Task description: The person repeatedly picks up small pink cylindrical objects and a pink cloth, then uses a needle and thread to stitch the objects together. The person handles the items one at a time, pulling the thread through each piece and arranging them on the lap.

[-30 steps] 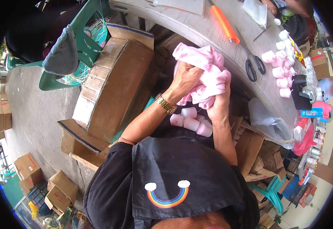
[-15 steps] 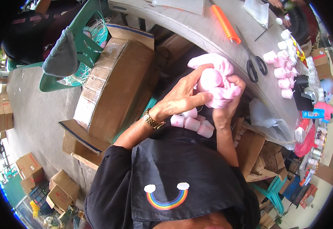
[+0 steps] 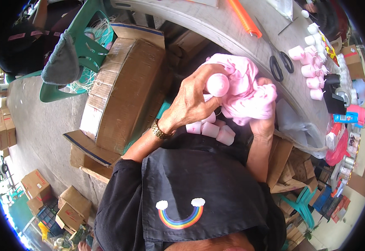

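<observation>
My left hand (image 3: 193, 98) is closed around a round pink candle (image 3: 218, 85), its rounded top facing up. A crumpled pink cloth (image 3: 247, 83) lies against the candle's right side. My right hand (image 3: 265, 121) grips the cloth from below and the right, most of its fingers hidden in the folds. Just under my hands, several pink candles (image 3: 210, 129) rest on my lap. To the right, on the table, lie scissors with black handles (image 3: 282, 65).
A curved grey table (image 3: 216, 25) holds a long orange tool (image 3: 244, 19), pink candles with wicks (image 3: 310, 67) and white candles (image 3: 314, 39). At my left stand a cardboard box (image 3: 128, 92) and a green chair (image 3: 82, 58). A plastic bag (image 3: 297, 129) hangs at the right.
The candle and my left hand have moved slightly left, out of the cloth's folds. My right hand has shifted right and down, with the cloth spread wider.
</observation>
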Motion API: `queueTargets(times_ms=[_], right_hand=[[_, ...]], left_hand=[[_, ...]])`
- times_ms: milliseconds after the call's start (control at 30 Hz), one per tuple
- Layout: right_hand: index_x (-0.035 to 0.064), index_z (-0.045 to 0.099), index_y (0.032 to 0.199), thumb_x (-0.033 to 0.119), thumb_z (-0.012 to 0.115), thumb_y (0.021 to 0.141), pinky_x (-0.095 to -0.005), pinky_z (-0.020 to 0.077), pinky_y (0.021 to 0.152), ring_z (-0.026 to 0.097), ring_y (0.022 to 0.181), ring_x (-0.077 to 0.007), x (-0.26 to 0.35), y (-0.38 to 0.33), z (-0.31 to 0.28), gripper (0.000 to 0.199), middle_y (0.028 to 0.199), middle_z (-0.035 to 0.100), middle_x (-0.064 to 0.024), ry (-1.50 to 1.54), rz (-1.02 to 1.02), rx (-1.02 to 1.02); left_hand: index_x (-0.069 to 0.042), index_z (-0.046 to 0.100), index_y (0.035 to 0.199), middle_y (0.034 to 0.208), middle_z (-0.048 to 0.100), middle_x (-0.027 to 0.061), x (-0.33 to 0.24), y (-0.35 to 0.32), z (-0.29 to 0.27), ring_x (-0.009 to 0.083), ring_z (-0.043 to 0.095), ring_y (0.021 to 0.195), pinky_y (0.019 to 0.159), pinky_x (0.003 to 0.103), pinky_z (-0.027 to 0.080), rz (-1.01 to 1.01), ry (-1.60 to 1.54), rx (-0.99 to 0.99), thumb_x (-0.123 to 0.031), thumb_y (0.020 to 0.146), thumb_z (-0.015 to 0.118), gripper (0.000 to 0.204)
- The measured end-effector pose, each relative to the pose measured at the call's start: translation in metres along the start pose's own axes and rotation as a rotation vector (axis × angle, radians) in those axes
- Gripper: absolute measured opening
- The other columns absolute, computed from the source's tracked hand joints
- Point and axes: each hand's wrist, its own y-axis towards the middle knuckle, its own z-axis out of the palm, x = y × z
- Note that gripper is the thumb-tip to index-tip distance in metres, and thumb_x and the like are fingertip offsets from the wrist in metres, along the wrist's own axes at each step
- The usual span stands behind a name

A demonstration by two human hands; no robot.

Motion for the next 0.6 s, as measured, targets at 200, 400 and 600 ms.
queueTargets(times_ms=[200, 400, 600], right_hand=[[0.0079, 0.044, 0.094, 0.011, 0.071, 0.074, -0.0273, 0.0426, 0.074, 0.046, 0.08, -0.012, -0.019, -0.006, 0.029, 0.033, 0.089, 0.047, -0.003, -0.639, -0.305, 0.02], [0.0068, 0.044, 0.088, 0.005, 0.061, 0.081, -0.0215, 0.042, 0.063, 0.045, 0.07, -0.0075, -0.023, -0.001, 0.03, 0.019, 0.081, 0.047, -0.0008, -0.455, -0.292, -0.03], [0.0072, 0.043, 0.088, -0.004, 0.055, 0.078, -0.021, 0.0414, 0.063, 0.044, 0.07, -0.0067, -0.016, -0.004, 0.028, 0.018, 0.082, 0.044, -0.0002, -0.483, -0.209, -0.085]], left_hand=[[-0.005, 0.056, 0.096, 0.092, 0.055, 0.0151, 0.004, 0.001, 0.023, 0.0375, 0.06, 0.082, 0.068, 0.043, 0.051, 0.206, 0.273, -0.056, -0.01, 0.068, 0.073, 0.033], [-0.007, 0.056, 0.096, 0.09, 0.053, 0.0126, 0.012, -0.001, 0.026, 0.0353, 0.059, 0.08, 0.066, 0.042, 0.051, 0.285, 0.315, -0.105, -0.003, 0.06, 0.075, 0.041], [-0.005, 0.059, 0.085, 0.08, 0.058, 0.0059, 0.019, 0.0, 0.032, 0.0221, 0.058, 0.073, 0.067, 0.031, 0.048, 0.273, 0.014, -0.135, 0.003, 0.059, 0.072, 0.03]])
